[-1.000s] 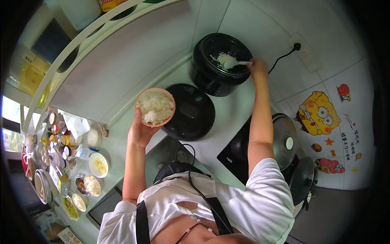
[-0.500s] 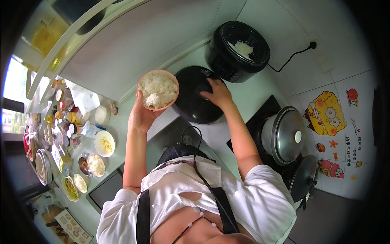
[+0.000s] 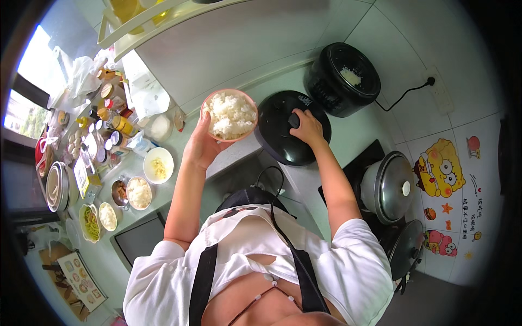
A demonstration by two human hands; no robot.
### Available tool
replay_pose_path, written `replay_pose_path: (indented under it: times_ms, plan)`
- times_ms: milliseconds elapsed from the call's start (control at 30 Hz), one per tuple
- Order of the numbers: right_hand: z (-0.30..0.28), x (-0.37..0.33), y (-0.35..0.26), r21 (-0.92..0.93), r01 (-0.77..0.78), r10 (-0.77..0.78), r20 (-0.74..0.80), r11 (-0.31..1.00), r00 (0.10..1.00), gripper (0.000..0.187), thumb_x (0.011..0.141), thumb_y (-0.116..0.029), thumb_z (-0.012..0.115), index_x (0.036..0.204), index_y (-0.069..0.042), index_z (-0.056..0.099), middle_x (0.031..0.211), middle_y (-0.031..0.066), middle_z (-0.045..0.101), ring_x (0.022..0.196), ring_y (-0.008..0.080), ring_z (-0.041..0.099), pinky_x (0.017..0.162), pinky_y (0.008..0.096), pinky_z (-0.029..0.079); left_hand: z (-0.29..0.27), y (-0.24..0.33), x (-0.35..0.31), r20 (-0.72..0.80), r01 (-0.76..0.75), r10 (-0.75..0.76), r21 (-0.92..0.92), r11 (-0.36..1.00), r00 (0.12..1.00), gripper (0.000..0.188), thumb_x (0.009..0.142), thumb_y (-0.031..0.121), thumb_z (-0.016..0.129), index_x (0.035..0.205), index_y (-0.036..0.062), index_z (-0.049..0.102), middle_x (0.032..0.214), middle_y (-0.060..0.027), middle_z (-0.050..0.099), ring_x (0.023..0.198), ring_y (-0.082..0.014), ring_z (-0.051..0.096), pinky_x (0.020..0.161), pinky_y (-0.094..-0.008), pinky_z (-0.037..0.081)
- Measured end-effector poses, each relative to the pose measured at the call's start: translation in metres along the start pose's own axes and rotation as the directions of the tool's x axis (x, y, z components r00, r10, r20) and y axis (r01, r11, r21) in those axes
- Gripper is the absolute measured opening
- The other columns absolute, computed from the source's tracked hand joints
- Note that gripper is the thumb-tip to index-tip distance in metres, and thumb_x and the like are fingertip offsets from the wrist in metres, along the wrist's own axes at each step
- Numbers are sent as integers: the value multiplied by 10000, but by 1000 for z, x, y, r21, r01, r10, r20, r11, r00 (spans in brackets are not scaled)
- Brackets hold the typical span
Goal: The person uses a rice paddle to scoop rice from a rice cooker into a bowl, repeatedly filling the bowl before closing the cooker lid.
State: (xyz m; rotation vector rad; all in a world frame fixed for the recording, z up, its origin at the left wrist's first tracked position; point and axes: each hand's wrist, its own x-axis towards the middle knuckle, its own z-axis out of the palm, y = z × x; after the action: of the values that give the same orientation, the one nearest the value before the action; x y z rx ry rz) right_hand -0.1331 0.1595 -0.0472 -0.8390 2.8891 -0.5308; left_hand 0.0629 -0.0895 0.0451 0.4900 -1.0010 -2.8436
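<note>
My left hand (image 3: 203, 142) holds up a pink-rimmed bowl (image 3: 208, 100) heaped with white cooked rice (image 3: 231, 115). To its right, my right hand (image 3: 308, 128) grips the knob of a glossy black lid (image 3: 278, 142), which is on or just over the counter; I cannot tell whether it touches. Behind the lid stands a black rice cooker (image 3: 326, 87), uncovered, with some rice (image 3: 350, 76) visible inside. The fingers of my left hand wrap under the bowl and the thumb lies along its side.
Lidded pots, a silver one (image 3: 392, 187) and a dark one (image 3: 405, 254), stand on the right. Ingredient bowls, including a white bowl (image 3: 159, 165), line the left counter beside several bottles and jars (image 3: 122, 125). A black cord (image 3: 402, 91) runs to the wall socket.
My right hand has moved from resting over the lid to closing round its knob. The bowl is still in my left hand. The view has shifted, so the counter appears displaced.
</note>
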Motion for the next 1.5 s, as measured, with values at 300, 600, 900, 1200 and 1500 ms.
replay_pose_path:
  times_ms: [300,600,900,1200,1500]
  plan:
    - [-55,-45,-77,-85,-13,2,-125,996,992,575,573,-188,688,1125,-180,531,943,109,512,921,307,561,760,404,483,-10,17,-21,-31,-62,61,-11,998,998,610,872,437,530,1357,161,283,1341,-101,407,1198,-308,444,938,-495,417]
    - [-96,-72,-78,-1,-272,264,-251,962,931,556,603,-232,648,1141,-166,522,967,124,528,888,333,577,740,416,489,-17,19,-20,-40,-41,38,-80,996,998,583,866,413,557,1334,144,338,1303,-91,455,1181,-294,464,942,-500,415]
    - [-159,-24,-17,5,-371,319,-522,928,791,537,625,-300,639,1121,-121,540,1014,184,558,905,381,577,789,436,474,8,11,5,-88,-27,22,-59,998,996,602,854,455,554,1349,215,312,1320,-82,432,1185,-307,461,904,-483,437]
    - [-194,79,55,0,-514,430,-548,858,718,598,652,-370,628,1160,-71,529,1111,200,560,981,364,575,837,423,467,14,1,41,-91,-42,33,-97,994,995,609,855,465,543,1360,231,295,1337,-84,408,1193,-316,447,883,-475,448]
    - [-194,132,80,53,-590,547,-451,805,705,634,662,-402,633,1164,-34,512,1136,211,552,1025,360,560,865,419,453,41,-2,80,41,-2,6,-108,994,999,706,821,476,586,1371,151,287,1360,-117,378,1244,-304,389,1000,-467,369]
